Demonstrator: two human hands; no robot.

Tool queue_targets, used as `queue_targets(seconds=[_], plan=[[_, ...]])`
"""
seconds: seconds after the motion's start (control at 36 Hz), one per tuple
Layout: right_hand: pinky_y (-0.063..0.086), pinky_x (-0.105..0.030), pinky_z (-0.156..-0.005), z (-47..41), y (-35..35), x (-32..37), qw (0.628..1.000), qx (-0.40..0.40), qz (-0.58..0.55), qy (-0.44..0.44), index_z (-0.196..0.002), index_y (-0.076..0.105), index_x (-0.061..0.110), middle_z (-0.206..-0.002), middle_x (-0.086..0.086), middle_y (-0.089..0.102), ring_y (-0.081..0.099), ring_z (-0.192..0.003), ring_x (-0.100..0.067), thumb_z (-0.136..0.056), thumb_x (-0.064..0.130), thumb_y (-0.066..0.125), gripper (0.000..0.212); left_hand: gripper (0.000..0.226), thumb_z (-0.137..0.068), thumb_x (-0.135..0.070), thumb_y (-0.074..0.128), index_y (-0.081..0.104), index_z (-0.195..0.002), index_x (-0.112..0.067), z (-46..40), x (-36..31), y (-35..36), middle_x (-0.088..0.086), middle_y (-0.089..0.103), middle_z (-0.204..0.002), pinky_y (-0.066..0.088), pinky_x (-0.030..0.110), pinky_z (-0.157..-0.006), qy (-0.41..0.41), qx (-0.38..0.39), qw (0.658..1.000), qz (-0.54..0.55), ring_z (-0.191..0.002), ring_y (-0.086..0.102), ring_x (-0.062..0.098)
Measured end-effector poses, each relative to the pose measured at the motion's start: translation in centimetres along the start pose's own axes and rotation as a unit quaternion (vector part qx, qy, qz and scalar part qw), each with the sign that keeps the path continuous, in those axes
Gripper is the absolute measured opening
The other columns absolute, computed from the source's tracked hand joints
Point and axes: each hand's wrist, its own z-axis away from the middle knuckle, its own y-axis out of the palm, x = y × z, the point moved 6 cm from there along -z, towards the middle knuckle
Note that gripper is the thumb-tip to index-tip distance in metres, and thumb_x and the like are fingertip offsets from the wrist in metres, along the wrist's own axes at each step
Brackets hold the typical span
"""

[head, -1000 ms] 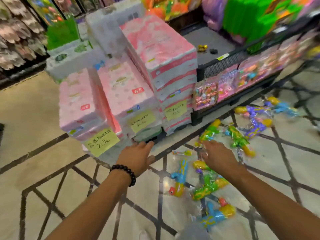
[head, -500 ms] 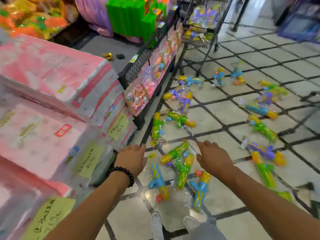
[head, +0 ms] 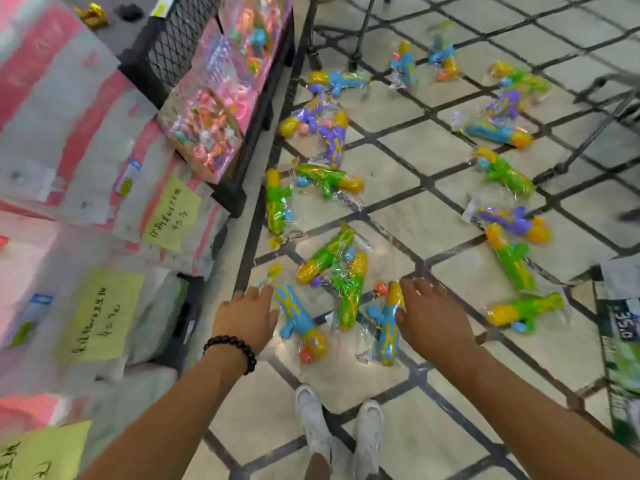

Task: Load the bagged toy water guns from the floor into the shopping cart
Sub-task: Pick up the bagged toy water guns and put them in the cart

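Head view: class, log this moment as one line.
left hand open | right hand open | both above bagged water guns | floor | none held

Both arms stretched forward and down; left hand [head: 246, 317] and right hand [head: 429, 315] palm-down, fingers extended, holding nothing.

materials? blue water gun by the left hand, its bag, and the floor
Blue and yellow toy water gun: looks like glossy moulded plastic, smooth with bright highlights.
Its clear bag: thin crinkly film, creased and glinting.
Cream tiled floor: polished stone or ceramic, dark inlaid lines, reflective; which one is unclear.
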Motion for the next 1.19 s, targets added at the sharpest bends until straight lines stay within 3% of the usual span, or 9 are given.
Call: queue_targets(seconds=[0.11,0.19,0.47,0.64,0.75,0.83,0.97,1.19], plan=[[0.054,-0.043,-0.086,-2.5,6.4,-1.5,1.0,0.022,-0.007,0.02,-0.151,0.034,0.026,-0.142,-0.003,0.05,0.054,-0.121,-0.031,-0.1,0.041,0.049,0.055,0.049,-0.102,-0.05,0.042,0.038,-0.145,-0.028,-3.3,-0.7,5.8,0.0,0.056,-0.135,0.051,0.039,-0.083,-0.005,0.015,1.0,-0.002,-0.118,0.056,0.025],[0.055,-0.042,-0.084,-4.8,12.2,-2.7,0.999,0.026,-0.004,0.026,-0.149,0.036,0.026,-0.14,-0.002,0.051,0.055,-0.118,-0.029,-0.1,0.044,0.05,0.054,0.05,-0.103,-0.049,0.041,0.035,-0.147,-0.027,-6.4,-1.8,10.9,0.001,0.053,-0.14,0.051,0.04,-0.085,-0.007,0.029,1.0,0.003,-0.122,0.055,0.026],[0.055,-0.042,-0.076,-14.6,38.1,-8.1,0.995,0.034,-0.052,0.077,-0.152,0.038,0.024,-0.142,-0.006,0.05,0.056,-0.112,-0.034,-0.097,0.044,0.056,0.061,0.049,-0.1,-0.051,0.044,0.038,-0.142,-0.025,-18.6,-6.3,35.0,0.003,0.054,-0.129,0.051,0.043,-0.08,-0.015,0.048,0.998,0.039,-0.115,0.055,0.028],[0.056,-0.043,-0.076,-20.8,52.6,-10.7,0.995,0.047,-0.031,0.087,-0.152,0.036,0.021,-0.147,-0.009,0.046,0.056,-0.113,-0.037,-0.097,0.044,0.056,0.063,0.066,-0.1,-0.052,0.044,0.025,-0.157,-0.024,-24.5,-7.1,48.6,0.004,0.034,-0.155,0.051,0.045,-0.091,-0.043,0.025,0.999,0.021,-0.131,0.041,0.031],[0.057,-0.047,-0.08,-24.9,59.8,-12.0,0.992,0.052,-0.034,0.109,-0.154,0.029,0.022,-0.156,-0.011,0.034,0.052,-0.119,-0.039,-0.096,0.043,0.061,0.069,0.069,-0.098,-0.053,0.049,0.024,-0.158,-0.029,-27.8,-7.5,55.3,0.007,0.022,-0.162,0.054,0.049,-0.089,-0.082,0.022,0.995,0.046,-0.134,0.039,0.035],[0.056,-0.055,-0.081,-26.4,63.9,-12.4,0.989,0.039,-0.065,0.124,-0.158,0.02,0.026,-0.165,-0.009,0.016,0.042,-0.13,-0.041,-0.096,0.045,0.061,0.077,0.076,-0.096,-0.056,0.053,0.02,-0.16,-0.029,-29.4,-7.7,58.8,0.011,0.011,-0.165,0.055,0.053,-0.088,-0.112,0.013,0.991,0.074,-0.138,0.035,0.04],[0.052,-0.063,-0.09,-27.3,67.3,-12.8,0.981,0.02,-0.104,0.163,-0.161,0.001,0.036,-0.168,-0.005,-0.009,0.03,-0.141,-0.046,-0.092,0.063,0.058,0.093,0.092,-0.093,-0.071,0.045,-0.004,-0.161,-0.033,-30.7,-8.3,61.9,0.013,-0.02,-0.166,0.05,0.056,-0.098,-0.143,0.008,0.984,0.11,-0.149,0.017,0.043],[0.056,-0.062,-0.085,-27.4,67.2,-13.4,0.971,0.001,-0.18,0.16,-0.16,0.001,0.042,-0.167,-0.003,-0.014,0.038,-0.132,-0.048,-0.082,0.06,0.076,0.109,0.11,-0.085,-0.069,0.064,-0.01,-0.161,-0.038,-31.2,-9.0,62.2,0.01,-0.037,-0.16,0.038,0.06,-0.11,-0.187,0.015,0.958,0.216,-0.152,0.002,0.05]])
